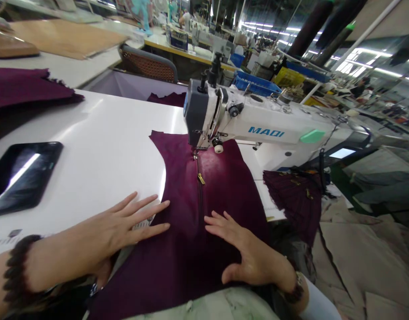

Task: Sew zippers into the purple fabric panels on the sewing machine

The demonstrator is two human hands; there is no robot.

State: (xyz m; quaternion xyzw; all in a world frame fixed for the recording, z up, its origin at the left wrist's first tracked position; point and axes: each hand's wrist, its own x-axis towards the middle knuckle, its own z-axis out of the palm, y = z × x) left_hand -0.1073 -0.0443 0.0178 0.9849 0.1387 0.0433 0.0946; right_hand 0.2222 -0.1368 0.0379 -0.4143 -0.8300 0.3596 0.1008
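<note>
A dark purple fabric panel (231, 186) lies under the head of a white sewing machine (244, 120) and hangs over the table's front edge toward me. Down its middle runs a zipper (200, 200) with a gold zipper pull (200, 178), just in front of the presser foot (195, 155). My left hand (124, 224) is spread, its fingertips at the panel's left edge and the palm over the white table. Flat on the panel, right of the zipper, rests my right hand (237, 244), fingers stretched out and thumb apart. Neither hand grips anything.
A black phone (24, 178) lies on the white table (107, 129) at left. Purple fabric (27, 89) is piled behind it. More purple pieces with gold pulls (295, 193) hang right of the machine. Beige pieces (357, 253) lie at lower right. A blue crate (256, 83) stands behind.
</note>
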